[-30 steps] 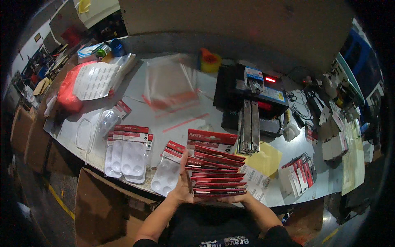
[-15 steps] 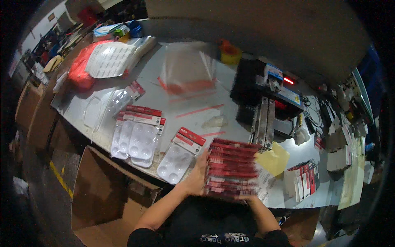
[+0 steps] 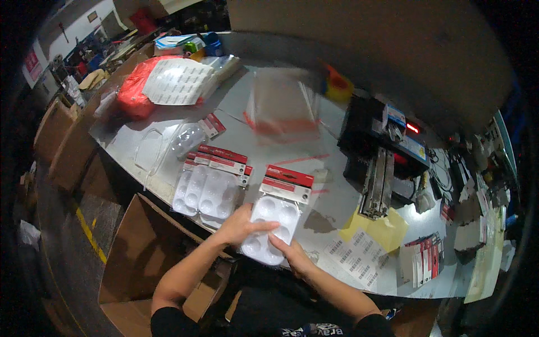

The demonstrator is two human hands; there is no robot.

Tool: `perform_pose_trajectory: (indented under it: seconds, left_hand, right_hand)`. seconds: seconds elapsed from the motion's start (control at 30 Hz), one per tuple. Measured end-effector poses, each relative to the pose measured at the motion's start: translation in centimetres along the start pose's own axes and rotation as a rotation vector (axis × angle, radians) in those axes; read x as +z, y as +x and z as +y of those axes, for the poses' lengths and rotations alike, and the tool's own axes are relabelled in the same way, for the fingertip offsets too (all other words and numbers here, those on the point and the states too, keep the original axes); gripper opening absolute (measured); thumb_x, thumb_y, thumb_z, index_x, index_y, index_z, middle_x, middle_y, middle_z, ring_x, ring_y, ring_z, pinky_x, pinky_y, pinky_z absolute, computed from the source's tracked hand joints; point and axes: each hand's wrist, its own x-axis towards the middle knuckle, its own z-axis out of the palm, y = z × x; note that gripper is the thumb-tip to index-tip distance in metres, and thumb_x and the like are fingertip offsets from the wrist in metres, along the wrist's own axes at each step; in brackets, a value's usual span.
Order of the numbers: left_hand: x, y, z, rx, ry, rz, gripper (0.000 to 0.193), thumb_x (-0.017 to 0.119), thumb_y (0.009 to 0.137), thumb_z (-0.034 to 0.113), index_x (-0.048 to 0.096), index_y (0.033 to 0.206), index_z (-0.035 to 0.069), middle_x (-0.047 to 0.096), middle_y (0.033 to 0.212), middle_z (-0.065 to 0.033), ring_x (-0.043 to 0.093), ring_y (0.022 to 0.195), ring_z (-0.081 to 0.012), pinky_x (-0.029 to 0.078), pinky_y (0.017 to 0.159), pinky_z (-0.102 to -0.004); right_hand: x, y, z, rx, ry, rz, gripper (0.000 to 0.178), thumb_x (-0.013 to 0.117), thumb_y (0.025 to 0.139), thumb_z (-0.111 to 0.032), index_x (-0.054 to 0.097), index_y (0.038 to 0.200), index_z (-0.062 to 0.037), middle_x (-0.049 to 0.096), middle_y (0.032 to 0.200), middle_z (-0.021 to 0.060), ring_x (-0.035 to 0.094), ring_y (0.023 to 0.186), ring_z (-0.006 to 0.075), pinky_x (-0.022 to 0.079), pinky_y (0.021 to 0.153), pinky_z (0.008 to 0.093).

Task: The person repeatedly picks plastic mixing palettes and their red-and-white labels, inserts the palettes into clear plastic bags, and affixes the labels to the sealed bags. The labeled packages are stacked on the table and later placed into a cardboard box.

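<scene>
White plastic paint palettes [image 3: 279, 212] with red-and-white header cards lie face up between my hands at the table's near edge. They look like a stack, with overlapping header cards at the top; how many is hidden. My left hand [image 3: 239, 226] grips the left side, its thumb over the top palette. On the lower right side, my right hand [image 3: 293, 257] also holds on, thumb on the face. Just left of them, more packed palettes [image 3: 218, 191] overlap on the table. Beyond those is a clear plastic pack [image 3: 190, 138] with a red card.
Clear bags [image 3: 285, 106] lie at the table's back. A black machine [image 3: 359, 132] with a red display stands right, near a yellow sheet [image 3: 393, 229] and a barcode label sheet [image 3: 357, 255]. Carded packs [image 3: 422, 261] stand far right. An open cardboard box [image 3: 132, 253] is below left.
The stack my hands held with its red card edges showing now lies face up, further left, where a single palette pack lay. My right hand has moved left with it. The view has shifted.
</scene>
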Motion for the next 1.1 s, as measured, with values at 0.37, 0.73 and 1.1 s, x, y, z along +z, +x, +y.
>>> perform_pose_trajectory:
  seconds: [0.37, 0.73, 1.1]
  left_hand:
    - [4.3, -0.7, -4.6, 0.916, 0.427, 0.140, 0.136, 0.084, 0.053, 0.040, -0.011, 0.141, -0.001, 0.005, 0.146, -0.0278, 0.017, 0.133, -0.0434, 0.017, 0.109, -0.0441]
    - [-2.2, -3.2, 0.0, 0.287, 0.165, 0.474, 0.100, 0.083, 0.052, 0.042, 0.038, 0.127, -0.004, 0.044, 0.117, -0.0206, 0.044, 0.111, -0.0340, 0.033, 0.097, -0.0421]
    - [-6.7, -3.5, 0.2, 0.243, 0.156, 0.452, 0.076, 0.079, 0.062, 0.034, 0.046, 0.120, -0.002, 0.050, 0.118, -0.0181, 0.049, 0.109, -0.0266, 0.038, 0.093, -0.0363]
  right_hand:
    - [-10.0, -1.5, 1.7, -0.155, -0.477, -0.375, 0.073, 0.071, 0.072, -0.038, 0.043, 0.127, 0.0013, 0.048, 0.125, 0.0169, 0.047, 0.115, 0.0267, 0.038, 0.097, 0.0390]
    - [-1.0, 4.2, -1.8, -0.147, -0.211, -0.257, 0.076, 0.081, 0.063, -0.031, 0.046, 0.123, -0.0011, 0.052, 0.120, 0.0134, 0.051, 0.110, 0.0235, 0.041, 0.094, 0.0359]
    - [3.2, 8.6, -1.1, -0.265, -0.035, -0.254, 0.075, 0.077, 0.068, -0.032, 0.041, 0.123, 0.0029, 0.048, 0.122, 0.0182, 0.049, 0.111, 0.0246, 0.037, 0.096, 0.0378]
